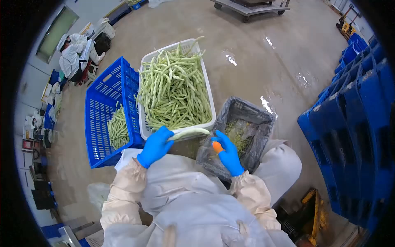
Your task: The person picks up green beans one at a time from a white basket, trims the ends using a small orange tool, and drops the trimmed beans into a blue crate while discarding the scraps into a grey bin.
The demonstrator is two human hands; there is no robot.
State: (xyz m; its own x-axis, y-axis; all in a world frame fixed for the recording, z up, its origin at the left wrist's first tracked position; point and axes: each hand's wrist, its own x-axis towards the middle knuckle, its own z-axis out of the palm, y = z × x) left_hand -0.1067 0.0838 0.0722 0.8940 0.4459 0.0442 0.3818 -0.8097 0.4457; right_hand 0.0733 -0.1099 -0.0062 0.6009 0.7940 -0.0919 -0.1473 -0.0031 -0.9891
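Note:
A long pale-green bean lies crosswise in front of me, one end pinched in the blue-gloved fingers of my left hand. My right hand, gloved the same way, is at the bean's other end, its index fingertip right beside the tip. An orange cap-like piece sits at the right thumb, which stands apart from the index finger. Behind the held bean, a white crate is heaped with green beans. To its left, a blue slatted crate holds a smaller pile of beans.
A bin lined with dark plastic, with green scraps inside, stands under my right hand. Blue pallets are stacked on the right. Another person sits far left. A wheeled cart stands at the back on the wet floor.

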